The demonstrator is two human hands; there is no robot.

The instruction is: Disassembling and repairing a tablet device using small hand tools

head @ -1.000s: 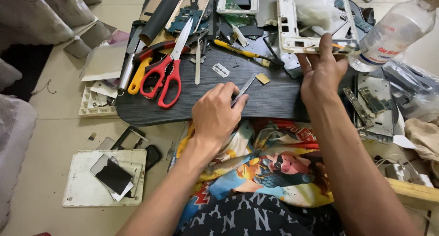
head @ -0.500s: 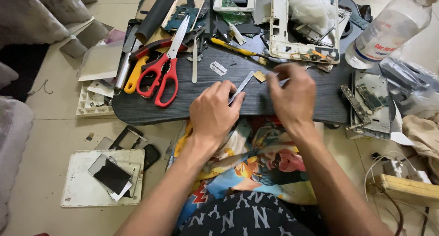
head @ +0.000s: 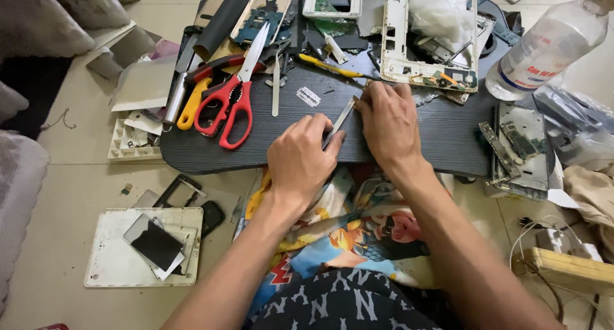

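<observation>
Far left there's a white tablet back cover (head: 109, 266) with a loose screen on it, then red scissors (head: 231, 96) sitting untouched on the dark board (head: 441, 135). Mid-board, the left hand (head: 299, 158) has its fingers curled tight round a thin metal pry tool (head: 340, 120), and the right hand (head: 389, 122) lies fingers-down pinning some small part at the tool's tip that I can't make out. Looks mid-teardown to me: the white gutted frame (head: 400, 61) and circuit boards (head: 515, 144) are already out, but this bit is still being pried.
</observation>
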